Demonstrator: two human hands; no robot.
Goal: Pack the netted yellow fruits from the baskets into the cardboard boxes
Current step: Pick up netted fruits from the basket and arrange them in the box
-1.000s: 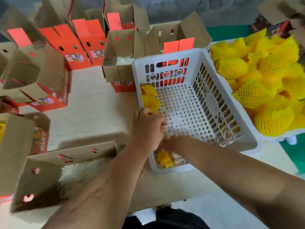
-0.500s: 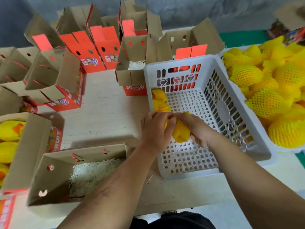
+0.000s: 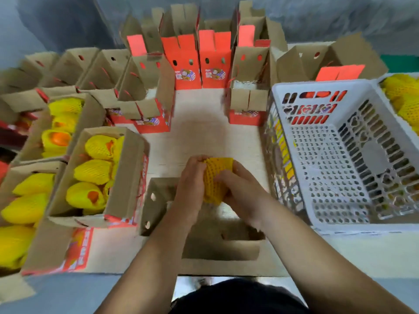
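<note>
Both hands grip one netted yellow fruit (image 3: 216, 177) above the open cardboard box (image 3: 158, 200) at the table's near edge. My left hand (image 3: 190, 189) curls round the fruit's left side, and my right hand (image 3: 240, 191) wraps its right side. The white plastic basket (image 3: 340, 159) to the right shows a bare perforated floor, with yellow fruit (image 3: 281, 141) seen through its left wall. A second basket with netted fruits (image 3: 401, 96) shows at the far right edge. My arms hide most of the near box's inside.
Filled boxes of netted yellow fruits (image 3: 95, 171) stand at the left. Several open red-and-brown cardboard boxes (image 3: 188, 62) line the back of the table. Bare tabletop (image 3: 199, 125) lies between them and my hands.
Both hands lifted the netted fruit out of the white basket and carried it left, over the near open box. The view swung left, showing the filled boxes.
</note>
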